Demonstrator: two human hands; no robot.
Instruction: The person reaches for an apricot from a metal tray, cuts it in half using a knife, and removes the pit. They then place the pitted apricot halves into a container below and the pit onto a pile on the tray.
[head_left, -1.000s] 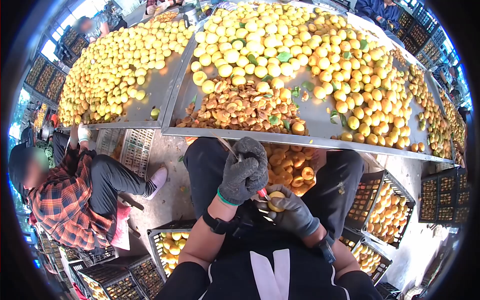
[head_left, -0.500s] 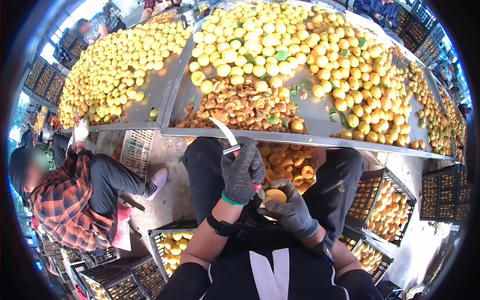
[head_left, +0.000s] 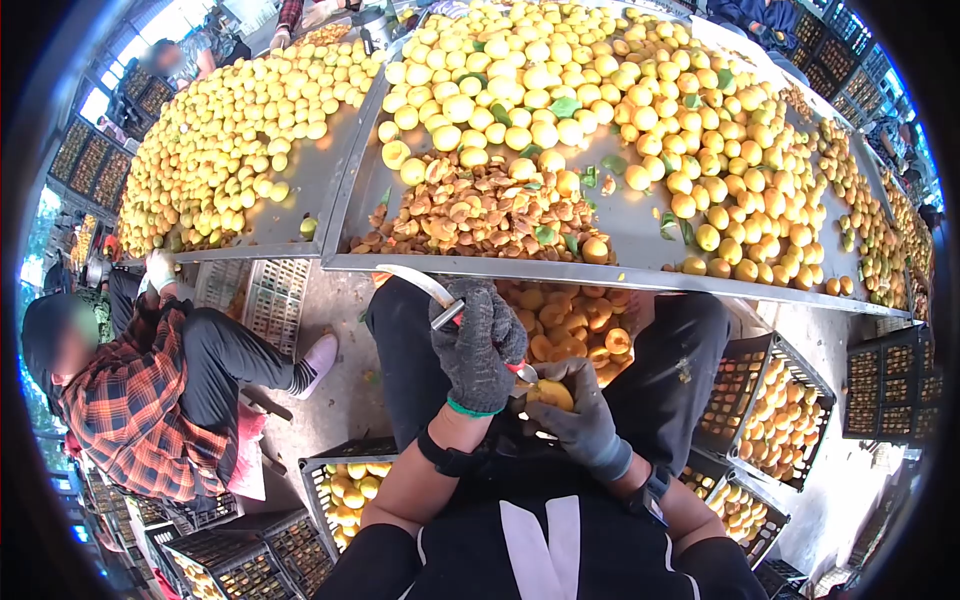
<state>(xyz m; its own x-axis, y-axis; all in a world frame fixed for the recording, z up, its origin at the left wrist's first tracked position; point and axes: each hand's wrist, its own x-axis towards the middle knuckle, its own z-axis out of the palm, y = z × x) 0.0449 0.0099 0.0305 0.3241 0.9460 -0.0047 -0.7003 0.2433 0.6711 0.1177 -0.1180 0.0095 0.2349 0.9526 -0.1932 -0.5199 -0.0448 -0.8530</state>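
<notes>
My left hand (head_left: 472,350), in a dark grey knit glove with a green cuff, is closed around a knife. The knife's curved blade (head_left: 415,284) points up and left, past a metal collar. The red lower end of its handle (head_left: 522,372) sticks out below my fist, close to the fruit. My right hand (head_left: 585,415), in a smooth grey glove, grips a yellow-orange apricot (head_left: 551,395) between thumb and fingers. The apricot sits just right of my left fist; its underside is hidden by the fingers. Below the table edge, between my knees, lie halved apricots (head_left: 570,322).
A metal table (head_left: 480,267) carries heaped apricots (head_left: 500,90) and a pile of brown pits (head_left: 490,210). Black crates of fruit (head_left: 785,415) stand at the right, another crate (head_left: 345,490) at lower left. A person in a plaid shirt (head_left: 150,410) sits at left.
The knife's blade has swung lower and further left as my left hand turned. The handle's lower end is nearer the apricot, which has tilted in my right hand.
</notes>
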